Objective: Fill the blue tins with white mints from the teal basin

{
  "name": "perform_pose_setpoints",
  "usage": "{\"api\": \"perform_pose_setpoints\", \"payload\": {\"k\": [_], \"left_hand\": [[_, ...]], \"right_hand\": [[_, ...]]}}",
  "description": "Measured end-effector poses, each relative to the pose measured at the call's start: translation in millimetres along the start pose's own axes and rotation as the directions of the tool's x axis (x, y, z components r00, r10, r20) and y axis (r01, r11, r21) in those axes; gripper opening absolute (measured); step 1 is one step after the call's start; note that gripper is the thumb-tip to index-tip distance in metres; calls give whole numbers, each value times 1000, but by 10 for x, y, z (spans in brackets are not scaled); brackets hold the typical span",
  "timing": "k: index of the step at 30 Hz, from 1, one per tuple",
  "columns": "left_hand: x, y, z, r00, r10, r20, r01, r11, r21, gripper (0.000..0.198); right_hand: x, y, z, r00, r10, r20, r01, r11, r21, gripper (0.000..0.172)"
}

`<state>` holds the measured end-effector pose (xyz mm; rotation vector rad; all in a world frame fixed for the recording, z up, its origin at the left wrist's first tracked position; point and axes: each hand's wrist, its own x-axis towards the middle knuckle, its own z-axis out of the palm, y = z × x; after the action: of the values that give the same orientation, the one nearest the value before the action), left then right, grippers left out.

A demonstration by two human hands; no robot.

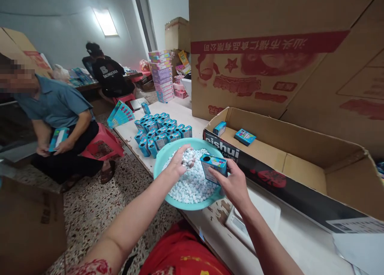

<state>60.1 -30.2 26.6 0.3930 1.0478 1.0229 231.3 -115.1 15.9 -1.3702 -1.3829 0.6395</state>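
Note:
A turquoise basin (pixel 160 157) full of small white pieces (pixel 192 185) sits at the table's near edge. Over its left part, my left hand (pixel 179 161) is cupped around a heap of the white pieces. My right hand (pixel 232 181) grips a small blue box (pixel 214 167) above the basin's right side, with a dark round hole showing in its top. The box and my left hand are a short gap apart. Beyond the basin, several similar blue boxes (pixel 162 139) stand grouped on the table, many with holes in their tops.
An open carton (pixel 288 177) on the right holds two blue boxes (pixel 245 136). Below it lies a white scale (pixel 240 225). A large cardboard box (pixel 255 67) rises behind. At left, a seated person (pixel 60 107) holds a blue package; another sits farther back.

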Motion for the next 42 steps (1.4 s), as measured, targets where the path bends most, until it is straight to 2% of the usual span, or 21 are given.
{"api": "perform_pose_setpoints", "payload": {"k": [4, 7, 10, 16, 23, 28, 42], "left_hand": [[-122, 184, 240, 990, 120, 77, -110, 986, -122, 25], [-137, 204, 343, 982, 182, 46, -171, 969, -181, 26], [-119, 176, 364, 977, 210, 25, -202, 961, -187, 26], [-106, 125, 347, 940, 332, 73, -318, 935, -158, 30], [-76, 131, 369, 904, 421, 73, -421, 907, -15, 40], [-84, 137, 389, 898, 424, 115, -427, 904, 3, 43], [-73, 70, 419, 882, 450, 141, -461, 885, 59, 41]], "right_hand": [[18, 24, 194, 988, -151, 16, 152, 973, -173, 35], [13, 27, 315, 981, -191, 46, 196, 950, -243, 30], [9, 16, 365, 977, -191, 97, 211, 935, -284, 25], [17, -38, 371, 980, -183, 74, 197, 927, -320, 25], [58, -78, 354, 991, -115, 69, 129, 956, -265, 26], [76, -68, 309, 996, -66, 52, 77, 965, -249, 28], [83, -49, 283, 998, -33, 46, 41, 982, -186, 26]]}}
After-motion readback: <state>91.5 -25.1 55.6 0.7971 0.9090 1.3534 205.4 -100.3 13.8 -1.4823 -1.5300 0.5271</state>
